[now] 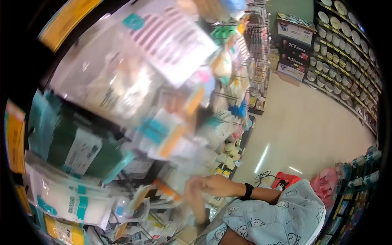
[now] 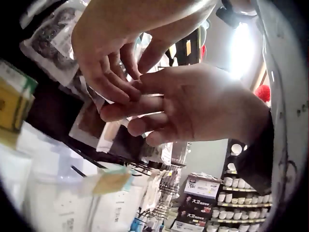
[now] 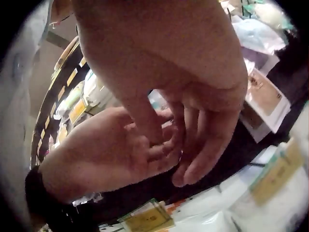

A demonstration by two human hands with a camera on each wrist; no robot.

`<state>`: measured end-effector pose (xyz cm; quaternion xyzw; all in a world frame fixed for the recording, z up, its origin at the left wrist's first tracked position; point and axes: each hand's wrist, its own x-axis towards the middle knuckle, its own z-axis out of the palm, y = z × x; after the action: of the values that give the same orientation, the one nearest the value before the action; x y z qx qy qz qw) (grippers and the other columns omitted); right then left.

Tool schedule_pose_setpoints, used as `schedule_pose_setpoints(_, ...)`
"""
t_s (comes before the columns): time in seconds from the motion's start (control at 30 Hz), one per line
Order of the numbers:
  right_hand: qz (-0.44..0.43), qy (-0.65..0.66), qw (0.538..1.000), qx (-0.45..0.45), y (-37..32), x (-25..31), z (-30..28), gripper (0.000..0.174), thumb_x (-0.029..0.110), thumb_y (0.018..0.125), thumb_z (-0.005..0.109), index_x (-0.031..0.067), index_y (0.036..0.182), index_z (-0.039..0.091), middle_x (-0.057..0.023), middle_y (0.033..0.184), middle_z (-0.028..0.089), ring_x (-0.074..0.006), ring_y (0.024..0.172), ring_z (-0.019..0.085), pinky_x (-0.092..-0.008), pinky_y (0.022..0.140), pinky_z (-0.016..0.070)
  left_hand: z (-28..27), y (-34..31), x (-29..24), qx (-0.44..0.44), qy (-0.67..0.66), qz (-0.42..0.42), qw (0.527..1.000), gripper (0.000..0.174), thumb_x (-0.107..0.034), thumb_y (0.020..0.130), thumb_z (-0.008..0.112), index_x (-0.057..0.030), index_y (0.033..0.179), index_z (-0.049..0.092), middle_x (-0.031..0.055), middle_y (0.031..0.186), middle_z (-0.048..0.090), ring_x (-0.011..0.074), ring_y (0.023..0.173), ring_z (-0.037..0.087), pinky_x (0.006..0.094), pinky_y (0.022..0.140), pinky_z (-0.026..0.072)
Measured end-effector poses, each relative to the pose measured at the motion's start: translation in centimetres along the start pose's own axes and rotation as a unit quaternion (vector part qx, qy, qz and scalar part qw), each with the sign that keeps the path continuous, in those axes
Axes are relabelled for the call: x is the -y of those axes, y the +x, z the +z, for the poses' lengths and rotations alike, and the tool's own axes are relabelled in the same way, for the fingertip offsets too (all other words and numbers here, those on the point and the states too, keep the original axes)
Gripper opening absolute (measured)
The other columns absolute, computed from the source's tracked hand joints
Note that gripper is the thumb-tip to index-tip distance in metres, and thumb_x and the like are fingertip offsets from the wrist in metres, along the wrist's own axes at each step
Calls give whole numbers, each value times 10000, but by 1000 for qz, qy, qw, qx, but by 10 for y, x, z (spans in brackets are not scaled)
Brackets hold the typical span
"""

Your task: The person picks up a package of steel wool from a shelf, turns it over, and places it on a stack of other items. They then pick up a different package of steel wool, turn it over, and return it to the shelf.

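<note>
Both hands meet in front of the hanging packages. My left hand (image 1: 195, 201) (image 2: 111, 53) (image 3: 111, 150) is blurred in the head view; its fingers bend loosely against the fingers of my right hand (image 1: 218, 185) (image 2: 188, 104) (image 3: 169, 63). In the left wrist view the right palm faces the camera with its fingers relaxed. The fingers overlap, and no object shows between them. A green package (image 1: 73, 147) and a white package (image 1: 61, 196) hang left of the hands in the head view.
Blurred clear packages (image 1: 118, 81) fill the upper left, with hooks among them. Stacked boxes (image 1: 293, 51) stand at the aisle's far end, beside shelves of crockery (image 1: 345, 53). A red basket (image 1: 286, 179) and a pink bag (image 1: 324, 183) are near the patterned garment (image 1: 277, 216).
</note>
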<state>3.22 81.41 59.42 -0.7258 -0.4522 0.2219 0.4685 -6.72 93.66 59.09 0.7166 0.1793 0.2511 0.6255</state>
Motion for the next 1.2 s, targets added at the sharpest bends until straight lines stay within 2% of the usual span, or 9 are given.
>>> schedule_pose_setpoints(0.1,-55,7,997,-57,-30,-35,-41,287,339,1012,558,101,1165,605,-202,895,670,-424,833,673,-525,701,505,55,-1,-5,47,-23,-31,998,220,-83,1021,548,20,1198,630,80,1070,679,146,932,631,272,833,493)
schedule_pose_setpoints(0.27,13,-31,999,-30,-101,-64,-148,325,317,1017,547,69,1213,618,-200,976,692,-432,883,669,-514,761,523,153,7,9,197,110,-28,974,256,-94,1024,544,5,1247,620,90,1061,709,167,971,664,306,885,517)
schedule_pose_setpoints(0.33,27,-58,998,-28,-138,-93,-188,358,303,1008,563,79,1284,605,-202,1022,693,-425,925,668,-503,797,531,196,9,36,269,137,-44,952,304,-167,1025,544,-27,1281,626,139,1106,718,234,1028,684,341,921,516)
schedule_pose_setpoints(0.43,8,-116,991,-69,-205,-153,-235,400,290,984,605,116,1343,600,-178,1069,688,-385,961,677,-484,815,541,296,18,-19,385,283,-83,874,378,-271,1018,576,-66,1334,613,191,1252,679,334,1165,649,407,996,499)
schedule_pose_setpoints(0.53,96,-130,983,-85,-256,-150,-305,384,286,988,605,107,1327,603,-164,1087,690,-379,954,679,-482,816,543,373,19,6,504,297,64,809,422,-277,998,605,-58,1358,586,193,1288,664,380,1175,630,444,987,503)
schedule_pose_setpoints(0.7,193,-113,952,-210,-341,-185,-358,332,277,994,602,61,1241,652,-172,1111,704,-363,953,693,-447,839,553,496,23,1,638,271,144,706,446,-279,977,622,-48,1357,583,231,1277,653,425,1143,631,495,971,500)
schedule_pose_setpoints(1.03,336,-87,887,-305,-384,-239,-475,376,279,972,627,29,1251,645,-207,1144,706,-375,938,706,-435,862,553,713,83,18,789,172,231,543,386,-283,1003,574,-58,1311,631,204,1237,666,400,1123,645,466,956,515)
schedule_pose_setpoints(1.13,359,-135,868,-316,-399,-285,-511,381,276,966,634,45,1269,633,-206,1135,704,-385,956,700,-446,860,550,788,117,-7,790,223,227,524,430,-334,1006,573,-100,1367,590,171,1271,674,372,1138,652,460,950,539)
schedule_pose_setpoints(1.2,368,-136,851,-350,-406,-304,-545,376,271,965,631,53,1272,628,-208,1131,700,-388,970,695,-454,858,547,847,127,5,762,117,285,570,412,-356,1004,583,-86,1314,603,191,1197,688,393,1089,658,472,915,541)
